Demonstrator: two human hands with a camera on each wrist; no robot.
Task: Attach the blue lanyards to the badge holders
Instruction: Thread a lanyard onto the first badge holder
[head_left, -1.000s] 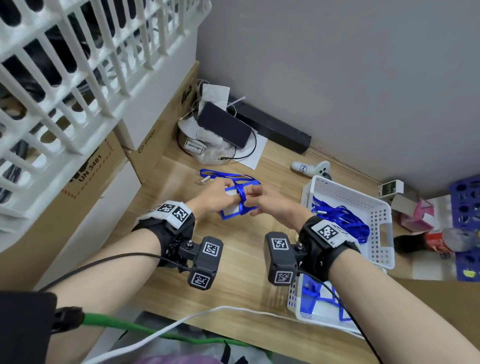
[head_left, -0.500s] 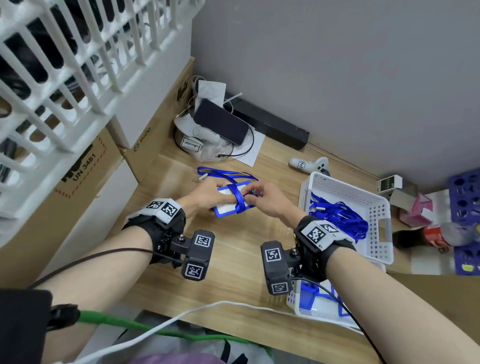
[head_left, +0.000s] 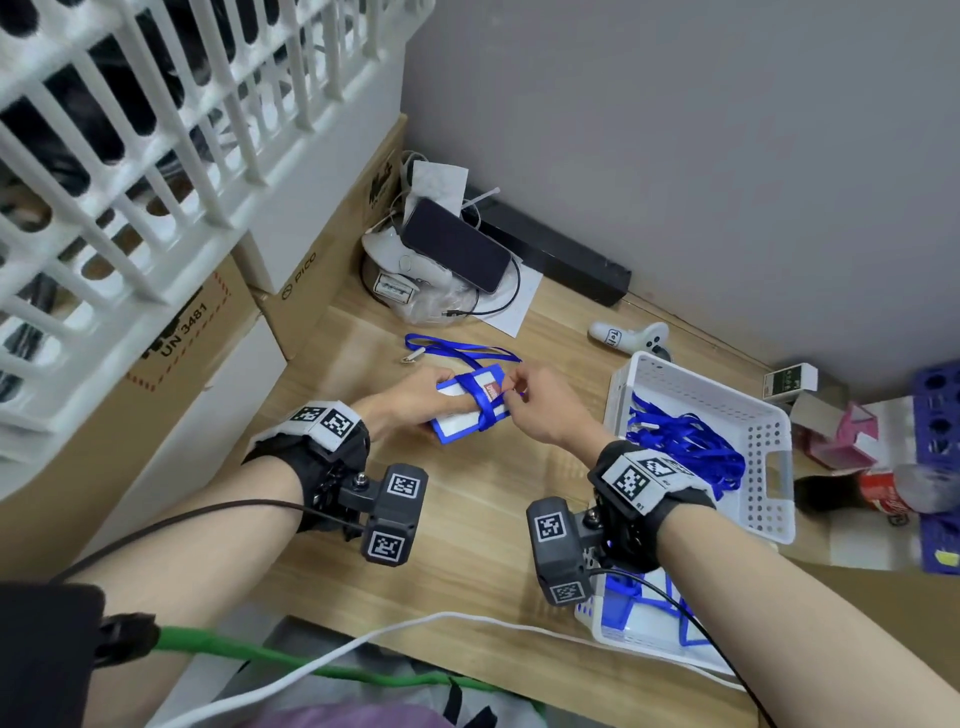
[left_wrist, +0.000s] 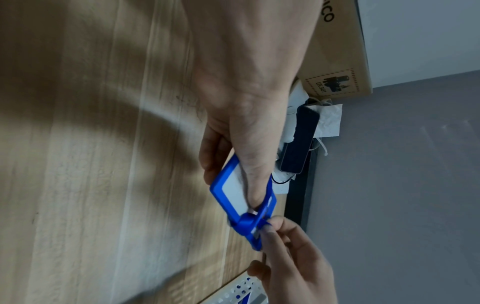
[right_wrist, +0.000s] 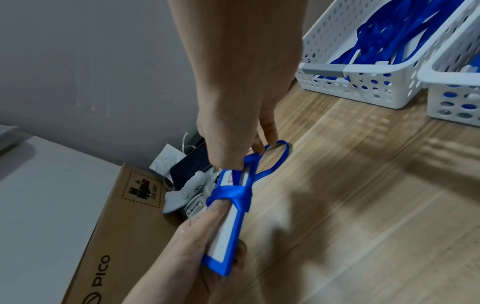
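The left hand (head_left: 415, 397) grips the badge holder (head_left: 467, 415) from its left end, thumb on the front face and fingers curled under it, and keeps it just above the bench (head_left: 467, 519). The right hand (head_left: 540, 410) pinches the end of the blue lanyard (head_left: 480, 402) at the right end of the holder; what sits between the fingertips is too small to tell. The lanyard is wound across the holder's middle, and one left finger lies under the wrap.

At 12 o'clock from the hands a second lanyard (head_left: 457, 351) lies loose on the bench. At 3 o'clock stands a white basket (head_left: 763, 499) with a heap of more lanyards. At 5 o'clock, a second basket (head_left: 623, 631) holds blue-framed holders.

The risk I see: if the right pinch slips, the wrap can loosen and slide off the smooth plastic frame. The trapped left finger may also drag the band when it pulls out.
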